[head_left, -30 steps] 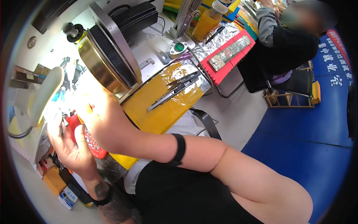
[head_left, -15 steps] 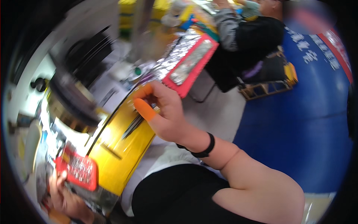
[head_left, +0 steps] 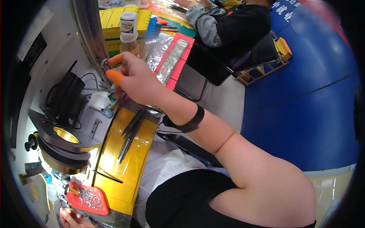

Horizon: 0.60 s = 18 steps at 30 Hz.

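My right hand (head_left: 131, 74) reaches out over the far end of the bench, orange covers on thumb and index finger. Their tips curl toward each other in a pinch. A small round metal piece (head_left: 104, 63) shows right at these tips, in front of a metal post; whether it is held or fixed there is unclear. At the lower left edge, my left hand (head_left: 72, 218) is partly cut off, its fingers curled together beside a red tray (head_left: 99, 208) of small shiny parts. What those fingers hold, if anything, is hidden. Dark tweezers (head_left: 131, 133) lie on the yellow bench mat (head_left: 110, 152).
Beside the mat stands a round dark device (head_left: 62, 152) with a bright light under it. Beyond are a white-capped bottle (head_left: 128, 28), yellow boxes (head_left: 110, 21) and a red frame (head_left: 175, 62). A co-worker in black (head_left: 243, 26) sits at the far side.
My right hand has moved left and farther away, off the mat toward the metal post. My left hand is lower, closer to the picture's bottom edge. The whole view has shifted and is sharper.
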Each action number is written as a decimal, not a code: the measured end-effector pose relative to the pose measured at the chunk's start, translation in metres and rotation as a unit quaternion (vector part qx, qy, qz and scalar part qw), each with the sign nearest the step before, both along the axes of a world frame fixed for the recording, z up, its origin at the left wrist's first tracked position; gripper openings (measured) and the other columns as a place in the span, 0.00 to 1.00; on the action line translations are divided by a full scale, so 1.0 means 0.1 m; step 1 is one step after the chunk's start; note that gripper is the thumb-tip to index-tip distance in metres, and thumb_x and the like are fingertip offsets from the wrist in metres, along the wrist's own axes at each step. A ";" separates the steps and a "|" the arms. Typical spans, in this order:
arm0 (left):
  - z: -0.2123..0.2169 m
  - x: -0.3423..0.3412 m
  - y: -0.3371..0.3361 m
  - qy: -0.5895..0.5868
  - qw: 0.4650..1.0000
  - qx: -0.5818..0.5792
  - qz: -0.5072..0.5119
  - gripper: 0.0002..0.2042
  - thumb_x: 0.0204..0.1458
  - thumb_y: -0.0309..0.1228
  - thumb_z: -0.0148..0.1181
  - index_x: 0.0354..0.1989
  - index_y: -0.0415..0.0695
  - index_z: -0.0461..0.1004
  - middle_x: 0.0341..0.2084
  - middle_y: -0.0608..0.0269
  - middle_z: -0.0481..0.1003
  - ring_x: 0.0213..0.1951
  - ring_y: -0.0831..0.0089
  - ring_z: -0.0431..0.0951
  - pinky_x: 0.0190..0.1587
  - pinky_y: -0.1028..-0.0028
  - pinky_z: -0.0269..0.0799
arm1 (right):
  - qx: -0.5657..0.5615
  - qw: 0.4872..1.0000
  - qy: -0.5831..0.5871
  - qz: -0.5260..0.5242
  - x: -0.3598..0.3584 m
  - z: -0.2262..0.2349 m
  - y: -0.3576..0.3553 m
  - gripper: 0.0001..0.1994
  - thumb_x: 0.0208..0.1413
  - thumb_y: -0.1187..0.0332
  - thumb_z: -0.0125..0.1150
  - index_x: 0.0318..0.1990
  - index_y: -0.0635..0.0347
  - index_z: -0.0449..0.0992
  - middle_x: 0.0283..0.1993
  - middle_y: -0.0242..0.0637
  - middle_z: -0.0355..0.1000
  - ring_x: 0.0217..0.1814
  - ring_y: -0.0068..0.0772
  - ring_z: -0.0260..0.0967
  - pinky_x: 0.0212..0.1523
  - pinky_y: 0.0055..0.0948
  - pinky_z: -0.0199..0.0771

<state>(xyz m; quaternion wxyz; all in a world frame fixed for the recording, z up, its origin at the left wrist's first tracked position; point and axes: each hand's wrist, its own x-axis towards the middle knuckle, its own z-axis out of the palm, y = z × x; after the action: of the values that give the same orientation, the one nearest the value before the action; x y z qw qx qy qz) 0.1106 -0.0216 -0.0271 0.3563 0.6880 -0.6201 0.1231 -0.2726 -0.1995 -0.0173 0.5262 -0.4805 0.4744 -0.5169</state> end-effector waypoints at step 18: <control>0.00 -0.14 -0.19 0.421 0.899 -0.024 -0.118 0.09 0.64 0.24 0.44 0.28 0.41 0.62 0.26 0.67 0.60 0.27 0.82 0.56 0.31 0.80 0.54 | -0.100 0.969 0.170 -0.149 -0.20 -0.20 -0.32 0.07 0.59 0.70 0.63 0.38 0.67 0.76 0.27 0.26 0.72 0.25 0.12 0.61 0.26 0.16 0.61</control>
<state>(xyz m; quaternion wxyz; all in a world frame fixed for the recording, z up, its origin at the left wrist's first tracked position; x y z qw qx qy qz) 0.0962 -0.0410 -0.0275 0.6126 0.5889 -0.4853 -0.2060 -0.2929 -0.2320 -0.0374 0.3042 -0.5354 0.5690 -0.5450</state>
